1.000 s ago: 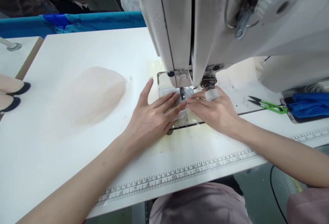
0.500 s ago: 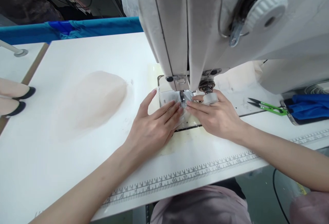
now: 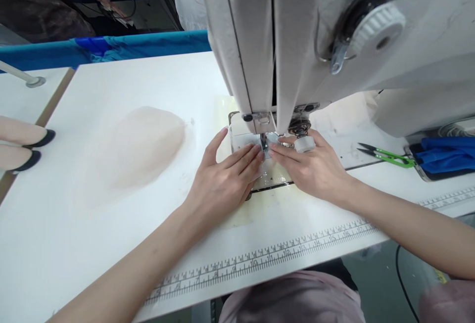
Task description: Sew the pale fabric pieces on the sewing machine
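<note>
My left hand lies with fingers stretched out and thumb apart, fingertips just left of the presser foot of a white sewing machine. From the right, my right hand rests its extended fingertips beside the foot, partly behind a white knob. Both sets of fingertips press down near a small, thin translucent piece on the metal needle plate. Much of that piece is hidden under my left fingers.
Left on the white table lies a sheer beige fabric piece. Beige pads with black ends reach in at the left edge. Green thread snips and a tray with blue cloth are right. A printed ruler follows the front edge.
The view has shifted slightly, so the table and machine appear a little lower. My hands keep nearly the same place by the presser foot.
</note>
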